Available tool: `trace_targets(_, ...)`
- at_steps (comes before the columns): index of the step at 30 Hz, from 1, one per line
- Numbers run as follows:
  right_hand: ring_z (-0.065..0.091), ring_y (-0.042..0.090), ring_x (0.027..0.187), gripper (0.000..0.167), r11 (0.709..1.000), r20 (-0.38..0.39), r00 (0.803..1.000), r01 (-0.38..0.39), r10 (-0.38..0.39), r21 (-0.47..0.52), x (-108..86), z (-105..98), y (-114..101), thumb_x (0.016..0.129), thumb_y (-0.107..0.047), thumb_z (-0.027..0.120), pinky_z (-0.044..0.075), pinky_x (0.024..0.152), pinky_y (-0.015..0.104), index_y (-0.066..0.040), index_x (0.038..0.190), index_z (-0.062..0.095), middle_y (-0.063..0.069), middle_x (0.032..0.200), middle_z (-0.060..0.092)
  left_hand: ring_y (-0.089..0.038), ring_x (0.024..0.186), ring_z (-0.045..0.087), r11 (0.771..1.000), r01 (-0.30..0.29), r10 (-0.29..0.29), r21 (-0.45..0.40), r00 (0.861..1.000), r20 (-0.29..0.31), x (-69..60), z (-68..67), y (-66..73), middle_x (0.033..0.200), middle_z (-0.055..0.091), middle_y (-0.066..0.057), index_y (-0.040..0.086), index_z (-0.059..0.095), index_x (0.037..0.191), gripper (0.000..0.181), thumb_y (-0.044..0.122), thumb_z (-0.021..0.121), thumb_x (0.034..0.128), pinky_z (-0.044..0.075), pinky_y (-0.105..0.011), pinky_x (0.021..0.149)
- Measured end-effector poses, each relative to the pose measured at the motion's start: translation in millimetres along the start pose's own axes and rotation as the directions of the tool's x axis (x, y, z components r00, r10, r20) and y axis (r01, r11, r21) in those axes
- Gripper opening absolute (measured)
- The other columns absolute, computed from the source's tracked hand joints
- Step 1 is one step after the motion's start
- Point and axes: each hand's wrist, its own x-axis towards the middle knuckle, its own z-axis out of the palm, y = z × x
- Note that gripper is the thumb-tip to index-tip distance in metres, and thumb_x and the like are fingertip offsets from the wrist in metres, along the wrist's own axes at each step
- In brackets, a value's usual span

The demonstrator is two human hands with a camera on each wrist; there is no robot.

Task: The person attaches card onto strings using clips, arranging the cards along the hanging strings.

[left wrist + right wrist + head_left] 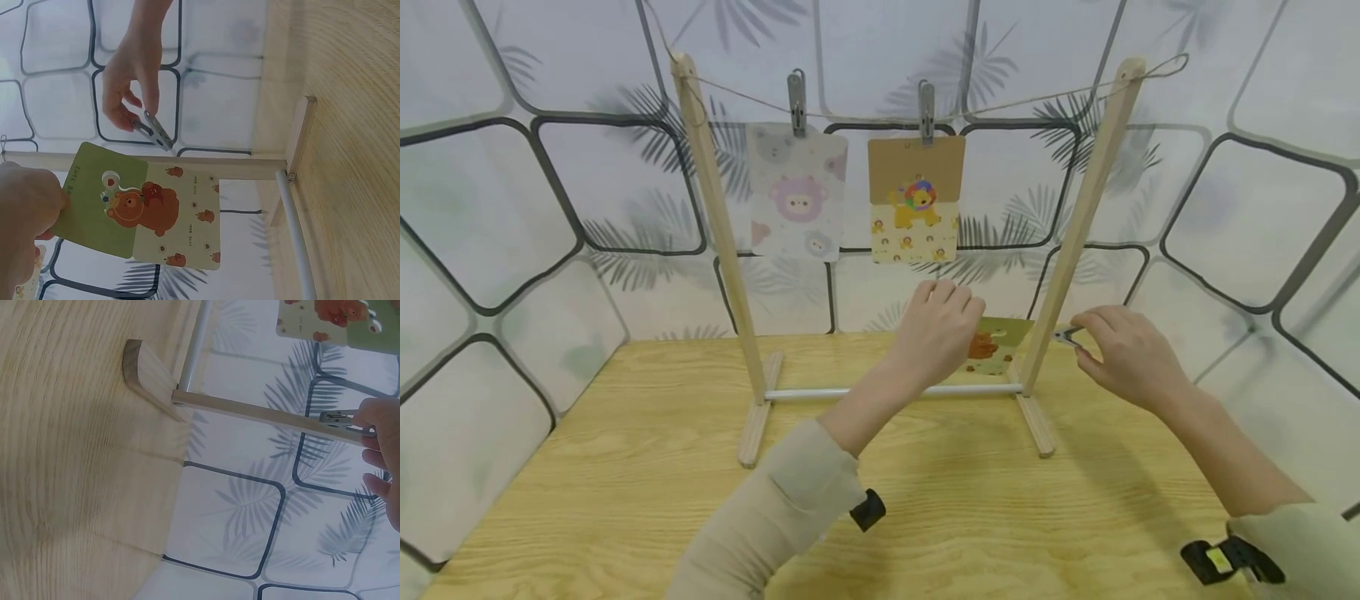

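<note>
My left hand (936, 325) pinches the top edge of a green and cream card with a brown bear (147, 209); in the head view the hand covers part of that card. To its right, beyond the wooden post (1078, 225), my right hand (1131, 358) holds a grey metal clothespin (153, 132) between thumb and fingers. Behind the hands, a string (1015, 106) runs between two posts. From it hang a pale card with a pink animal (797, 200) and a tan card with a lion (916, 208), each under a metal clothespin (927, 108).
The wooden frame stands on two feet (1036, 425), joined low down by a white rod (820, 393). Its left post (718, 225) leans slightly. Beneath lies a wood-grain table (625, 500), with a leaf-patterned curtain or wall (880, 50) behind. Dark devices (1232, 560) sit at both wrists.
</note>
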Motion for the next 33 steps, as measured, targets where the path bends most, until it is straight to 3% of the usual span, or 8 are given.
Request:
trace_targets(7,0.057,0.039,0.08,0.036,0.999,-0.003,1.0,0.023,-0.023,-0.022,3.0,-6.1,2.8,0.061,-0.004,0.067,0.045,0.06,0.05,0.005,0.094,0.059,0.02,0.088,0.061,-0.017,0.079,0.051,1.0,0.006,-0.006,-0.007,0.998,-0.055,13.7,-0.4,1.3,0.083,0.064,0.001,0.014,0.067,0.084,0.02,0.007,0.048,0.0888,0.038,-0.032,0.082)
trace_targets(16,0.057,0.039,0.078,0.034,0.997,-0.036,0.998,0.039,-0.042,-0.059,16.3,-17.7,8.6,0.063,-0.004,0.067,0.045,0.058,0.049,0.005,0.095,0.06,0.02,0.088,0.061,-0.017,0.077,0.051,0.999,0.051,-0.048,0.014,0.989,-0.141,30.7,-3.6,5.3,0.075,0.06,0.002,0.014,0.061,0.068,0.024,0.005,0.047,0.0852,0.039,-0.03,0.078)
trace_targets(21,0.056,0.04,0.081,0.034,0.998,-0.056,0.998,0.022,-0.026,-0.063,23.0,-24.1,9.3,0.063,-0.003,0.067,0.043,0.062,0.05,0.005,0.095,0.059,0.021,0.089,0.061,-0.016,0.075,0.049,0.997,0.069,-0.066,0.019,0.987,-0.144,35.6,-4.5,8.3,0.071,0.056,0.002,0.015,0.059,0.066,0.022,0.004,0.048,0.0809,0.038,-0.03,0.078)
trace_targets(25,0.055,0.041,0.082,0.033,0.997,-0.094,0.995,0.012,-0.019,-0.076,29.7,-28.6,10.3,0.066,-0.005,0.064,0.042,0.063,0.051,0.005,0.096,0.058,0.022,0.09,0.06,-0.016,0.078,0.05,0.995,0.095,-0.092,0.015,0.986,-0.137,40.5,-6.6,7.9,0.076,0.059,0.002,0.014,0.063,0.072,0.021,0.005,0.048,0.0833,0.037,-0.03,0.078)
trace_targets(33,0.054,0.041,0.082,0.03,0.996,-0.19,0.981,0.015,-0.031,-0.083,42.1,-34.0,11.0,0.077,-0.015,0.056,0.044,0.071,0.052,0.007,0.097,0.057,0.022,0.09,0.059,-0.019,0.079,0.049,0.992,0.126,-0.12,0.008,0.961,-0.249,53.3,-13.4,1.9,0.075,0.058,0.001,0.015,0.064,0.071,0.027,0.004,0.044,0.0858,0.034,-0.031,0.077)
